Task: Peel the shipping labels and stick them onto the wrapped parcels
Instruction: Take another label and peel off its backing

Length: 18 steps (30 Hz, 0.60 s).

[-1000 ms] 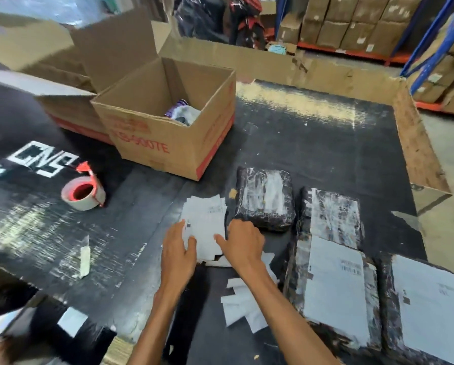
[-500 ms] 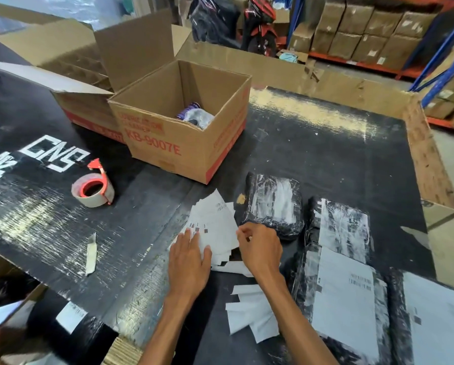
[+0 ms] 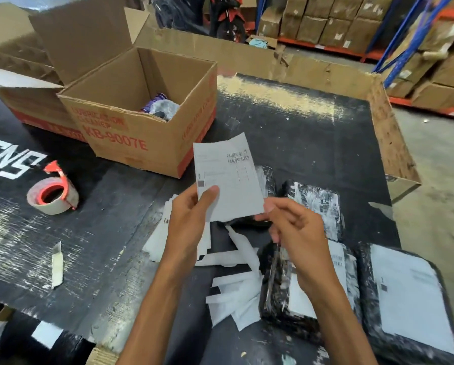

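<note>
- The left hand (image 3: 187, 219) holds one white rectangular paper shipping label (image 3: 227, 180) upright above the black table (image 3: 299, 133). The thumb presses on the lower left part of its printed face, and the other fingers are behind it.
- The right hand (image 3: 297, 233) pinches the lower right corner of the same label between thumb and fingertips. I judge that it is starting to separate the label from its backing, but no split between the two layers can be seen yet.
- Done, as far as it shows: two black plastic-wrapped parcels at the lower right, the near middle parcel (image 3: 312, 285) and the far right parcel (image 3: 410, 299), each carry a large white label on top.
- Left to do: the small dark wrapped parcel (image 3: 266, 180) directly behind the lifted label seems to have no label. The shiny wrapped parcel (image 3: 318, 206) beside it has white patches; whether they are a label or a reflection, I cannot tell.
- A loose pile of white labels (image 3: 162, 233) lies on the table under the left hand, so more labels wait.
- White strips of peeled backing paper (image 3: 236, 299) lie scattered between the forearms.
- I judge the task to be about in the middle.
</note>
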Available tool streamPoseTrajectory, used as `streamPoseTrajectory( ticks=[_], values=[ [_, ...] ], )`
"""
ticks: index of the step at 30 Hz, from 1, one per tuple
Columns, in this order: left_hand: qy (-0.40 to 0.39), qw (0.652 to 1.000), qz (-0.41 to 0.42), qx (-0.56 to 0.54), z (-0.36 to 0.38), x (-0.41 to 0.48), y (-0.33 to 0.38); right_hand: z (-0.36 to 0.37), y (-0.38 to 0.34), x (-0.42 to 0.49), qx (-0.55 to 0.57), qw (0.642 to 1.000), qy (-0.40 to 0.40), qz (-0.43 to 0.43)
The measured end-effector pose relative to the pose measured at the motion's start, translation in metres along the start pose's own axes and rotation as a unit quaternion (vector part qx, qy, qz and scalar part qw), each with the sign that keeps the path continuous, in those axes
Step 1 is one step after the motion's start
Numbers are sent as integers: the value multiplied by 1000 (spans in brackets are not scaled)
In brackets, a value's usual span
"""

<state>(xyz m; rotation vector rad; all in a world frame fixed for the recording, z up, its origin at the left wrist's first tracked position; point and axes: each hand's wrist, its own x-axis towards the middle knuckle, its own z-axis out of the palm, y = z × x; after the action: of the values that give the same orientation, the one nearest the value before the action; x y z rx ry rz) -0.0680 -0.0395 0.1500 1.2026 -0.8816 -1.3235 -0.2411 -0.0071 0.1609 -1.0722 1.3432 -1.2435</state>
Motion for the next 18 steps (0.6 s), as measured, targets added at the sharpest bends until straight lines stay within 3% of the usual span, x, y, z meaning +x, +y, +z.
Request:
streamPoseTrajectory(
  ticks=[7, 18],
  values=[
    [-40, 998, 54, 1, 25, 0, 14, -29, -12, -18, 24, 1000, 1, -14],
    [-62, 997, 38, 1, 29, -3, 5, -34, -6, -22, 24, 998, -12, -51]
  ],
)
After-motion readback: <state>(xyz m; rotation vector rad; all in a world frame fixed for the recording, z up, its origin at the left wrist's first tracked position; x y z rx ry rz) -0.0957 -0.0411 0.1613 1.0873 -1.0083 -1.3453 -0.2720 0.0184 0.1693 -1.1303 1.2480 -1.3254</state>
